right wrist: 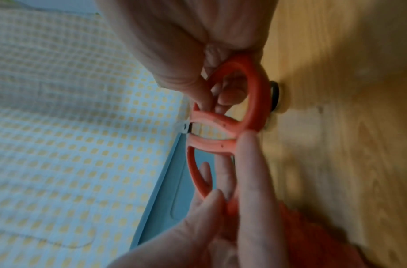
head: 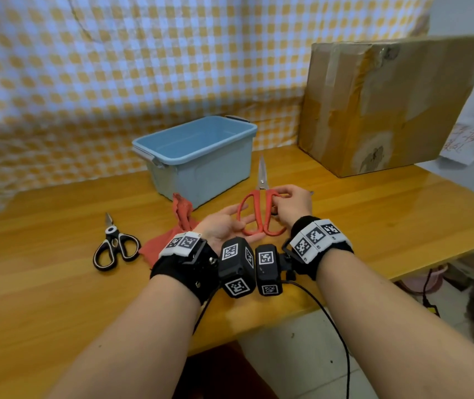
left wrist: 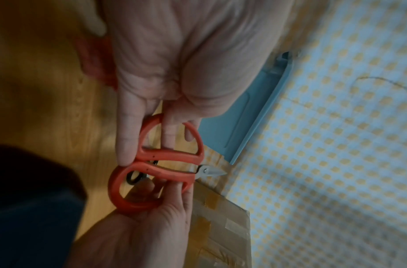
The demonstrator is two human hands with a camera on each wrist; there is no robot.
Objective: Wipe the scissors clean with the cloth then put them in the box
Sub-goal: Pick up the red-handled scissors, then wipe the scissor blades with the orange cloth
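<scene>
the wooden counter carries a taped cardboard box at its far right corner, shut, so its contents cannot be seen. the blue plastic box stands near the far edge, lid off, with nothing visible inside. the red cloth lies crumpled just in front of it. the red scissors, blades closed and pointing away, are near the front edge beside the blue box; the right hand curls its fingers round one handle loop while the left hand, palm up and fingers nearly straight, supports the other. black scissors lie left of the cloth.
</scene>
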